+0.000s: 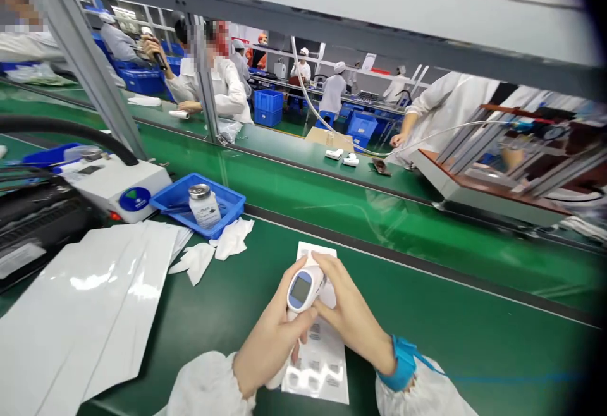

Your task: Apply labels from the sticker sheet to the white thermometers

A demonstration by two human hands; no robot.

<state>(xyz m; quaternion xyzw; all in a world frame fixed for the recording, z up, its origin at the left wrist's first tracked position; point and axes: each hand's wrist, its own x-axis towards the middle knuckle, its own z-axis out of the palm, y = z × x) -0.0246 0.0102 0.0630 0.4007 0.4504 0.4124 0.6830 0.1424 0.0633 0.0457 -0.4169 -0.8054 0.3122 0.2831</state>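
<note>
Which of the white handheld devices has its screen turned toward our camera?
The thermometer held between the left hand and right hand: its grey screen faces us. On the two white devices lying across the bench, no screen shows.

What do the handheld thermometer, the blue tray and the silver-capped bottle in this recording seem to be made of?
Thermometer: probably hard plastic; its white casing is smooth and rounded.
Blue tray: likely moulded plastic, with even colour and a slight sheen.
Bottle: the cap looks metallic, silver and shiny; the pale printed body could be plastic or glass.
</note>
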